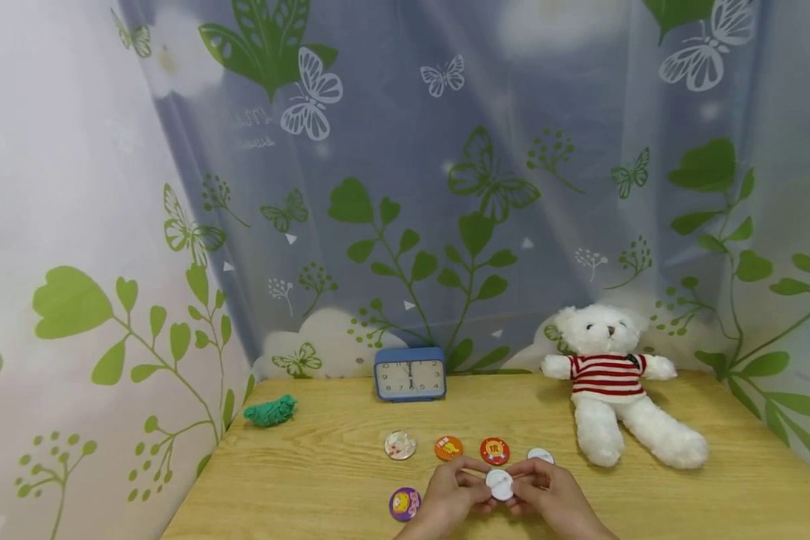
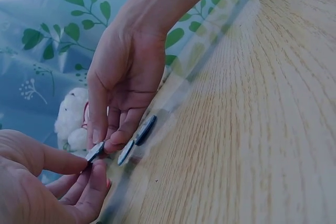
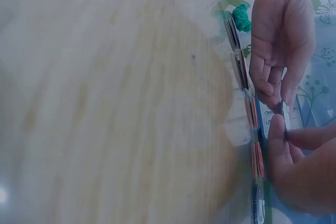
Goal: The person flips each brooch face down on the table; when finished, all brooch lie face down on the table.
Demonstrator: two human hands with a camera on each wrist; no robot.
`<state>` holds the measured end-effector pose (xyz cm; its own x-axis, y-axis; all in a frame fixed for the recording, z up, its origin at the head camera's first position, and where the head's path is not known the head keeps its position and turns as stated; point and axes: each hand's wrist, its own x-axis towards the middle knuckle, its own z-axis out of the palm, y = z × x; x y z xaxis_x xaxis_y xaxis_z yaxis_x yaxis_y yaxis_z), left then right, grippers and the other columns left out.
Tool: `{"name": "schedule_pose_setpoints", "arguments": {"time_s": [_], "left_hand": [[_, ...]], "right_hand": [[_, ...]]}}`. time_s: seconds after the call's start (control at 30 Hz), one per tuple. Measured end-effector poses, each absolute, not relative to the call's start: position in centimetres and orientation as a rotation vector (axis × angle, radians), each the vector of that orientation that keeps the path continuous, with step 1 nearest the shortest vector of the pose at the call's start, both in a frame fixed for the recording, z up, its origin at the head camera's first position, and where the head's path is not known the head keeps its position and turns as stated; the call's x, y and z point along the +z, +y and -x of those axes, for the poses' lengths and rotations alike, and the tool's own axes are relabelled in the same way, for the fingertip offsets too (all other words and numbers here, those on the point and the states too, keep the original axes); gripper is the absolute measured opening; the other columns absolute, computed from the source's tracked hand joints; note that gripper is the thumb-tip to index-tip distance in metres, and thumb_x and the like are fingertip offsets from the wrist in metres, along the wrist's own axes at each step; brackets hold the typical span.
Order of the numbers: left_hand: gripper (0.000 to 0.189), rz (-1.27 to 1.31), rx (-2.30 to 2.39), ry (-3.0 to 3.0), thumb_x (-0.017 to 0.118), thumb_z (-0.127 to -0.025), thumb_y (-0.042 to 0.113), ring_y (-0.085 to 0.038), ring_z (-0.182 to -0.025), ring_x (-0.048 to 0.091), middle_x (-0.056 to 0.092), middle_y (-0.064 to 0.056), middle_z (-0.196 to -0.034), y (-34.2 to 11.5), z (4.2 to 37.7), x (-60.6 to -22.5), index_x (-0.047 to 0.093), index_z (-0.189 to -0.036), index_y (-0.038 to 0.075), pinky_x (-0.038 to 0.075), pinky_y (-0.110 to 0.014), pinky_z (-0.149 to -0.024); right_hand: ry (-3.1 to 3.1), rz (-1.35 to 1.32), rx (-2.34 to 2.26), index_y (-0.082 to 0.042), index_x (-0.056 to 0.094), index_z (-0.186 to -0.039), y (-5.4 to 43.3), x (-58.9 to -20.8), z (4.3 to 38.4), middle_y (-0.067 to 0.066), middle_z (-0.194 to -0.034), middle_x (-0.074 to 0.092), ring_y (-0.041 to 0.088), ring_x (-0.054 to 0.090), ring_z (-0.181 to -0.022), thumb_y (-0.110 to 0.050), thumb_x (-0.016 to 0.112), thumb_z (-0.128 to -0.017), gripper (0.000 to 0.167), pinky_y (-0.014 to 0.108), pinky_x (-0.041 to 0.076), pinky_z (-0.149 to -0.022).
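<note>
A round pin badge (image 1: 499, 485), its white back with the pin bar facing up, is held between both hands above the table. My left hand (image 1: 451, 495) pinches its left edge between thumb and fingers. From the other side, my right hand (image 1: 552, 493) pinches the right edge. In the left wrist view the badge (image 2: 95, 152) appears nearly edge-on between the fingertips. Just behind the hands lie a red badge (image 1: 495, 451), an orange badge (image 1: 448, 448) and a white-backed badge (image 1: 540, 454), partly covered by the right hand. A purple badge (image 1: 405, 503) lies left of the left hand.
A pale patterned badge (image 1: 401, 445) lies at the row's left end. Farther back stand a blue alarm clock (image 1: 410, 374) and, on the right, a white teddy bear (image 1: 607, 382) in a striped shirt. A green bundle (image 1: 271, 411) lies back left on the wooden table (image 1: 297, 480).
</note>
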<state>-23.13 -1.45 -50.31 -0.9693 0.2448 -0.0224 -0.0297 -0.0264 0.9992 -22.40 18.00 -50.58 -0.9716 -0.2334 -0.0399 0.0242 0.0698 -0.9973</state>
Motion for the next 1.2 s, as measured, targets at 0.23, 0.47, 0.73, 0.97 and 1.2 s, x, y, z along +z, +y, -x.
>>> {"name": "schedule_pose_setpoints", "arguments": {"time_s": [0.23, 0.47, 0.73, 0.97, 1.2], "left_hand": [[0.033, -0.229, 2.087, 2.108, 0.071, -0.079, -0.021, -0.015, -0.069, 0.07, 0.069, -0.011, -0.082, -1.42, 23.12, -50.28, 0.067, -0.109, -0.006, 0.064, -0.03, -0.068], [0.032, -0.23, 2.129, 2.084, 0.07, -0.078, -0.023, -0.015, -0.071, 0.068, 0.068, -0.02, -0.089, -1.32, 23.26, -50.41, 0.067, -0.107, -0.01, 0.064, -0.033, -0.069], [0.029, -0.193, 2.129, 2.115, 0.069, -0.079, -0.022, -0.014, -0.072, 0.067, 0.066, -0.013, -0.087, -1.17, 23.3, -50.49, 0.068, -0.106, -0.013, 0.065, -0.033, -0.069], [0.029, -0.232, 2.102, 2.128, 0.068, -0.079, -0.02, -0.019, -0.082, 0.071, 0.072, -0.012, -0.094, -1.4, 23.23, -50.6, 0.069, -0.107, -0.014, 0.065, -0.034, -0.073], [0.027, -0.263, 2.056, 2.192, 0.07, -0.079, -0.017, -0.017, -0.079, 0.071, 0.074, -0.012, -0.092, -1.63, 23.23, -50.54, 0.073, -0.105, -0.011, 0.064, -0.033, -0.071]], "right_hand": [[2.133, 0.211, -2.043, 0.023, 0.053, -0.122, 18.0, -50.71, 22.2, 0.011, -0.093, 0.066, 0.02, 0.071, -0.082, 0.006, 0.063, -0.097, 0.032, 0.033, 0.064, -0.073], [2.111, 0.199, -2.059, 0.022, 0.053, -0.121, 18.05, -50.86, 22.24, 0.011, -0.091, 0.064, 0.021, 0.072, -0.082, 0.007, 0.063, -0.095, 0.031, 0.034, 0.065, -0.074], [2.108, 0.142, -2.032, 0.02, 0.057, -0.118, 18.01, -50.82, 22.4, 0.014, -0.095, 0.064, 0.02, 0.072, -0.083, 0.008, 0.062, -0.096, 0.026, 0.033, 0.064, -0.075], [2.151, 0.141, -2.007, 0.021, 0.059, -0.116, 18.03, -50.86, 22.35, 0.013, -0.094, 0.064, 0.019, 0.072, -0.082, 0.006, 0.063, -0.096, 0.026, 0.031, 0.064, -0.074], [2.251, 0.148, -1.952, 0.02, 0.062, -0.113, 18.05, -50.71, 22.26, 0.009, -0.091, 0.066, 0.018, 0.07, -0.08, 0.005, 0.068, -0.093, 0.026, 0.028, 0.062, -0.072]]}}
